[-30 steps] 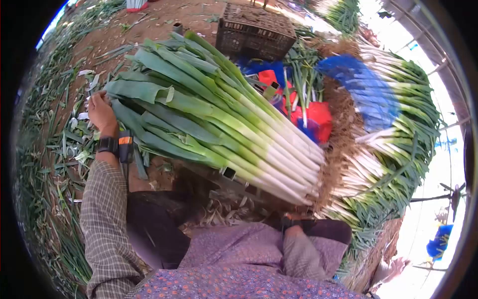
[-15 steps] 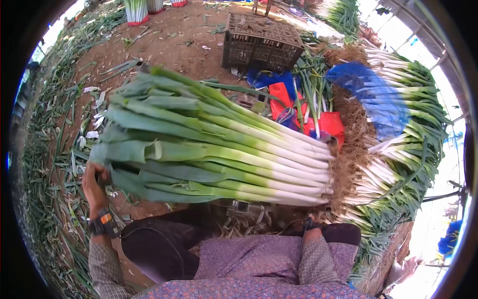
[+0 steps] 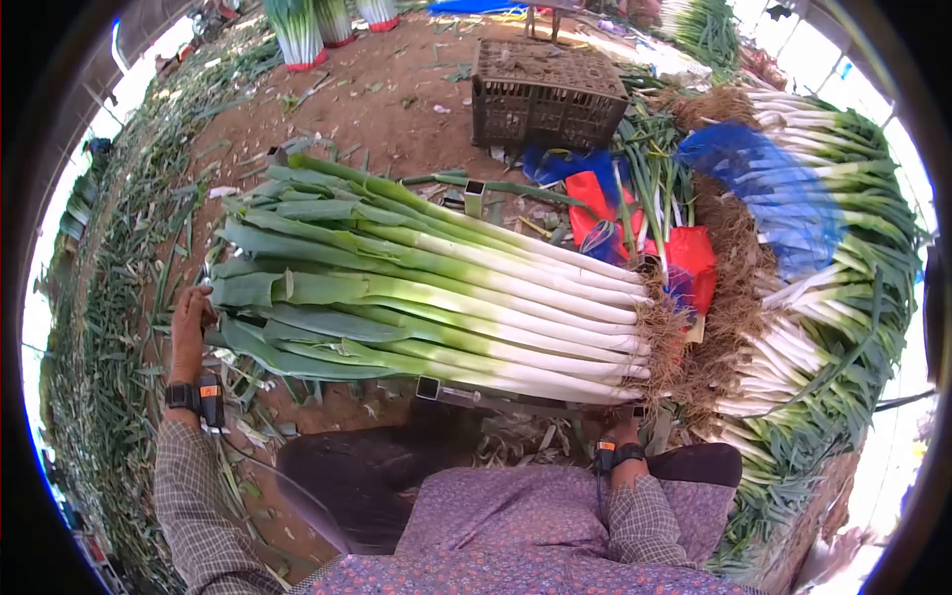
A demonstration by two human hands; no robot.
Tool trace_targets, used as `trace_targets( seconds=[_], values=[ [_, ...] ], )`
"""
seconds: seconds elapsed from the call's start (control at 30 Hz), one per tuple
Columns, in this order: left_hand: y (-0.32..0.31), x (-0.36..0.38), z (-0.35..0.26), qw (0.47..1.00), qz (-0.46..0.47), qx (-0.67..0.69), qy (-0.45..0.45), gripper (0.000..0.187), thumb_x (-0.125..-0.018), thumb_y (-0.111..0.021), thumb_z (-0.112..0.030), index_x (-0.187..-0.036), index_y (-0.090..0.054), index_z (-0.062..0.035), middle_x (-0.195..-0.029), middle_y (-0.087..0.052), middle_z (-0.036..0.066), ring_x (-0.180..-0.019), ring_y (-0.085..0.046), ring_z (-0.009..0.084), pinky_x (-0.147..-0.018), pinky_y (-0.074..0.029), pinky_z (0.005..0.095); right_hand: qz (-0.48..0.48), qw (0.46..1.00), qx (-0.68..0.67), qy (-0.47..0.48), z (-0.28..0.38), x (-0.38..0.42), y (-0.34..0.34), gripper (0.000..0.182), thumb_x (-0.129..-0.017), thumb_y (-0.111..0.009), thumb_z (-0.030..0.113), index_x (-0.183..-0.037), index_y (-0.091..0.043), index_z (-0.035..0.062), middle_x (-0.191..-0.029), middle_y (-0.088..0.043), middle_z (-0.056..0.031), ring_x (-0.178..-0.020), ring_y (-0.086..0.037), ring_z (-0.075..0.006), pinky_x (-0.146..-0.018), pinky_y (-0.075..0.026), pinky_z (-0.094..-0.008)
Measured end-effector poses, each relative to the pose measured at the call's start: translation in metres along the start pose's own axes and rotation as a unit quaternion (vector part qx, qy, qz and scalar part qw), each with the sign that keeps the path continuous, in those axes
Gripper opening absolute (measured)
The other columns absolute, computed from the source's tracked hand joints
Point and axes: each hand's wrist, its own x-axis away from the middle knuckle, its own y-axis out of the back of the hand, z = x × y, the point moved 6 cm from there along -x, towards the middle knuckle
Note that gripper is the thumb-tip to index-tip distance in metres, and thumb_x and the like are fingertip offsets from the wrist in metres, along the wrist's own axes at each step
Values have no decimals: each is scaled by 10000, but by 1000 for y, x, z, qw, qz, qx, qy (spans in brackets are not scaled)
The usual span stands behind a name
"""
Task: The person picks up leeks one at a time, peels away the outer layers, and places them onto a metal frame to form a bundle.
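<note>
A large bundle of leeks [image 3: 446, 288] lies crosswise in front of me, green leaves at the left and rooted white ends at the right. Square metal posts of a frame [image 3: 427, 388] show along its near and far sides. My left hand [image 3: 190, 322] is at the leaf tips with fingers curled against the outermost leaves. Below the root end is my right hand [image 3: 622, 428]; its fingers are mostly hidden by the leeks and the frame. Each wrist wears a dark strap with an orange-marked device.
A big pile of leeks [image 3: 793, 347] with blue netting [image 3: 764, 188] lies at the right. Beyond the bundle are red plastic pieces [image 3: 691, 263] and an upturned dark crate [image 3: 545, 94]. Tied leek bundles [image 3: 295, 35] stand at the back left. Leaf scraps [image 3: 109, 327] litter the left ground.
The leek bundle has come down and shifted left, away from the pile, and more of the metal posts shows. My left hand stays at the leaf tips. The view has shifted slightly.
</note>
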Motion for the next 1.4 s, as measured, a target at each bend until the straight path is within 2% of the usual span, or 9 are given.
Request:
trace_targets(
  seconds=[0.17, 0.2, 0.3, 0.4, 0.53, 0.7, 0.87, 1.23, 1.4],
  values=[
    [46, -37, -156, 957, -10, -158, -243, 343, -1014, -476, -329, -1143, -631, -52, -918, -604, 9, -806, -547, 102, -754, -459, 273, -9, 989, -60, 133, 54, -6, 13, 347, -859, -634, 280, -1102, -638, 33, -992, -678, -116, -937, -638, -225, -818, -509, -374],
    [61, -34, -188, 939, 14, -176, -295, 349, -1014, -470, -326, -1161, -630, -52, -982, -618, 15, -819, -547, 106, -777, -461, 274, -83, 959, -14, 270, 65, -23, 30, 287, -862, -627, 275, -1028, -648, 43, -938, -671, -98, -846, -635, -211, -739, -511, -372],
    [42, 46, -281, 885, -33, -266, -380, 345, -1007, -462, -290, -1185, -624, -43, -1106, -617, 27, -889, -550, 128, -852, -447, 280, -114, 945, -81, 295, 101, -58, 72, 190, -886, -596, 236, -958, -647, 67, -848, -645, -50, -642, -590, -185, -596, -491, -350],
    [-8, 89, -270, 898, 60, -210, -382, 323, -961, -519, -230, -1206, -617, -44, -1183, -602, 36, -1008, -557, 152, -938, -426, 312, -155, 931, -179, 276, 187, 40, 25, 197, -910, -549, 134, -1081, -607, 55, -956, -629, -51, -834, -606, -162, -680, -493, -285],
    [-124, 120, -221, 845, 178, -281, -419, 377, -857, -588, -127, -1225, -603, -44, -1283, -585, 134, -1273, -498, 314, -1089, -366, 407, -124, 890, -1, 438, 277, 152, -62, 187, -882, -622, 125, -1042, -661, 38, -944, -662, -49, -845, -624, -156, -745, -478, -282],
    [-243, 83, -155, 819, 236, -291, -433, 384, -898, -559, -200, -1253, -590, -55, -1303, -569, 151, -1295, -465, 340, -1106, -341, 435, 96, 790, 294, 530, 257, 169, -187, 235, -843, -666, 147, -1053, -679, 41, -1017, -680, -126, -962, -635, -269, -881, -471, -378],
    [-315, 44, -138, 761, 235, -391, -460, 345, -918, -553, -290, -1170, -630, -67, -1230, -605, 111, -1243, -498, 306, -1073, -371, 418, -8, 661, 396, 637, 259, 134, -263, 205, -821, -671, 183, -994, -707, 80, -1003, -675, -107, -948, -591, -351, -852, -470, -433],
    [-337, 41, -126, 741, 279, -400, -461, 251, -852, -613, -163, -1095, -657, -120, -1165, -602, 46, -1195, -490, 271, -1049, -364, 426, -6, 682, 485, 547, 239, 107, -269, 175, -828, -635, 191, -989, -686, 141, -1016, -606, -54, -998, -534, -283, -885, -410, -451],
    [-345, 43, -124, 739, 297, -398, -456, 203, -843, -593, -135, -1031, -647, -80, -1094, -599, 81, -1094, -516, 297, -978, -406, 427, 175, 709, 496, 470, 265, 96, -243, 291, -816, -615, 181, -1078, -668, 65, -1107, -637, -120, -1069, -576, -326, -951, -433, -430]
  ],
)
